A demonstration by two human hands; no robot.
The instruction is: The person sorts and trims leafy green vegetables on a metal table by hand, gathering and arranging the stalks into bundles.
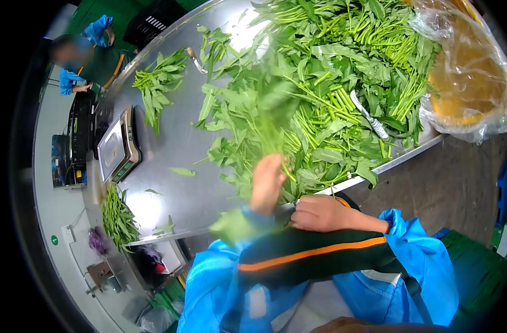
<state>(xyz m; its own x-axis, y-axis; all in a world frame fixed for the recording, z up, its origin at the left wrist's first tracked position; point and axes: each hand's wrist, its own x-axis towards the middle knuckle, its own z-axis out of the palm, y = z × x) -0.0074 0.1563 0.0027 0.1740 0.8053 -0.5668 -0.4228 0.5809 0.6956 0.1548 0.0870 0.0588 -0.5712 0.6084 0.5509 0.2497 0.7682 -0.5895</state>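
To control the leaves, hold the water spinach bunch (277,105) above the steel table (178,147) by its stems, in the left hand's (268,180) closed fingers, with the right hand (318,213), curled at the table's near edge, contents indeterminable, clear.

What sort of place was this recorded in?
Probably a vegetable packing or preparation room: leafy greens are heaped on a large metal table, with a scale near one edge.
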